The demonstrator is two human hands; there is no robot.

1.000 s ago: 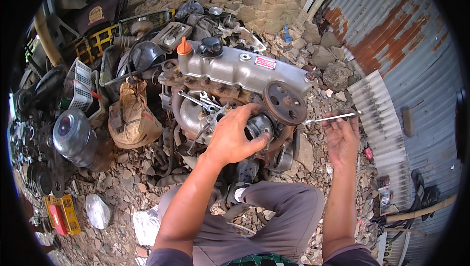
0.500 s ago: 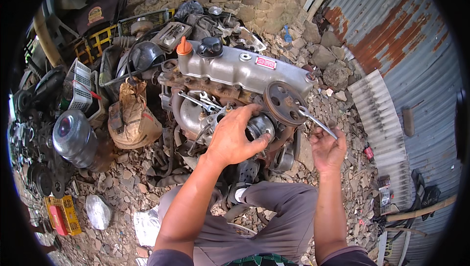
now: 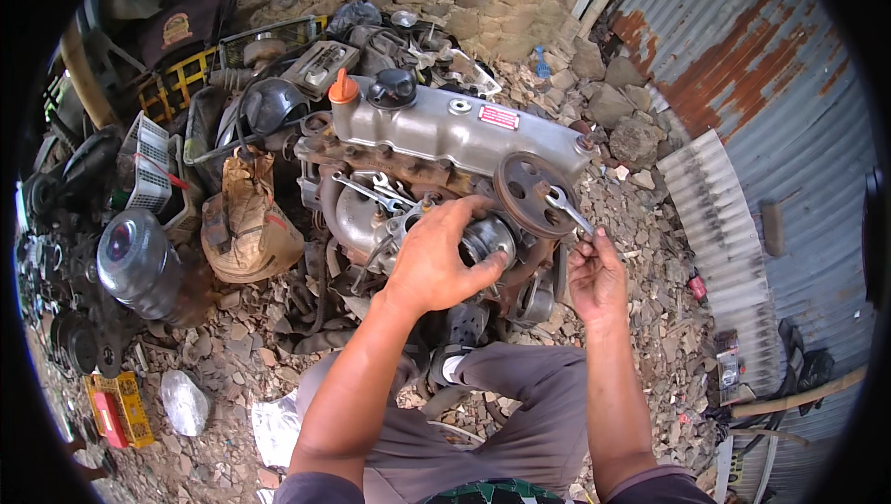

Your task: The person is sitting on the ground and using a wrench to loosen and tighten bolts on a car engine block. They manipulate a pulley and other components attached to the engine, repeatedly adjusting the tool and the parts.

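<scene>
From left to right: a yellow basket (image 3: 138, 400), a clear jar (image 3: 139, 258) and a brown sack (image 3: 255, 252) on stony ground (image 3: 227, 365); the engine (image 3: 436, 135), with loose wrenches (image 3: 367, 189) lying on it. The fingers of the left hand (image 3: 434, 258) curl around a round, shiny grey part (image 3: 477, 242) at the engine's near side. A dark, rusty wheel (image 3: 516, 187) stands between this part and the silver wrench (image 3: 574, 212), pinched in the right hand's (image 3: 596, 277) fingers. The wrench slants, its forked head overlapping the wheel; contact cannot be told. Far right, a rust-streaked metal wall (image 3: 780, 68).
</scene>
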